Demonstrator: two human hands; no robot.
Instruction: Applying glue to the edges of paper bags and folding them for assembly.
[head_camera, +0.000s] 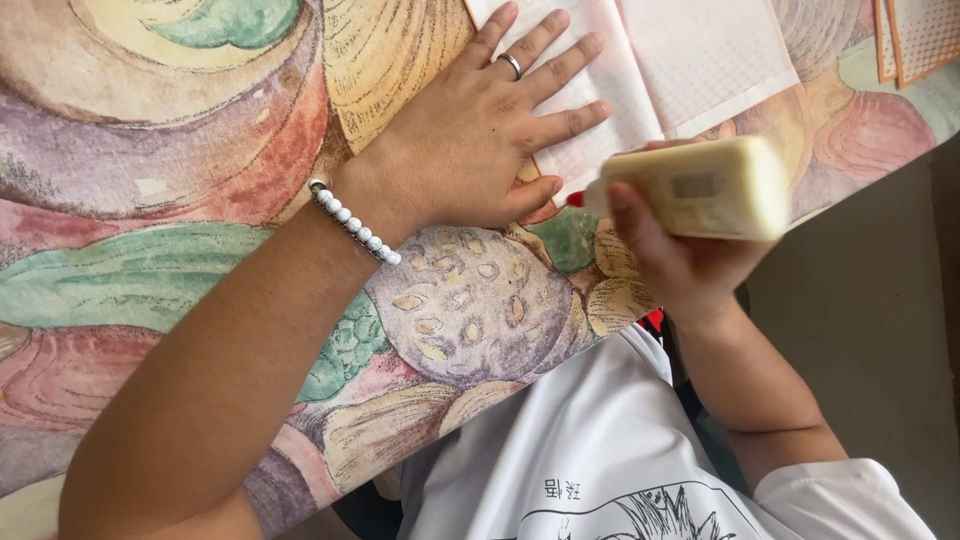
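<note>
On the painted surface (200, 200) the left hand (470, 140) lies flat, fingers spread, pinning thin, floppy pink paper (610, 90), while the right hand (680, 260) wraps its fingers round a light, squeezable cream glue bottle (700, 188) at the paper's near edge.

Two hands are counted: the left hand (475, 140), laid flat with its fingers spread, and the right hand (680, 255), whose grip is closed around a bottle. One glue bottle (700, 188) is seen, cream in colour, with one red tip (575, 199) beside the left thumb. One pale sheet of paper (640, 75), folded or layered, is counted under and beyond the left fingers; whether it is one piece or two cannot be told. Further cards (915, 35) with orange edges are seen far beyond the right grip, seemingly two. One ring (511, 65) and one beaded bracelet (355, 222) are worn on the left. One bench (150, 220) with a painted cover is counted.
</note>
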